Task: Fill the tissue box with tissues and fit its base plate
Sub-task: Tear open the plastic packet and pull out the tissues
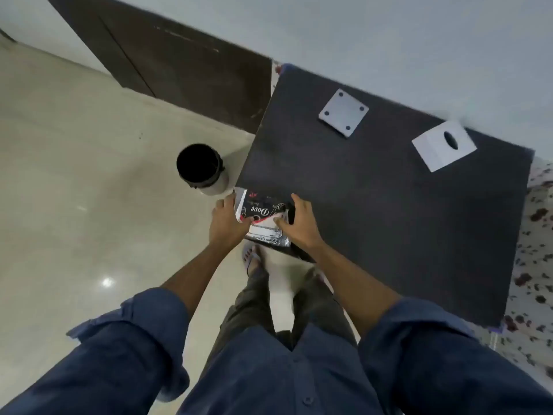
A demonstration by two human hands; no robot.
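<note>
My work surface is a table covered by a dark mat (389, 211). 3 items lie directly on it: a square grey base plate (343, 112) with 4 corner holes near the far edge, a white tissue box (440, 151) with its oval slot facing up at the far right, and a printed tissue pack (263, 217) at the near-left corner.

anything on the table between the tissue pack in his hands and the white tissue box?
Nothing visible. Both hands, left and right, grip the tissue pack at the table's near-left corner; only bare dark surface runs to the tissue box. The base plate lies off that line.
</note>
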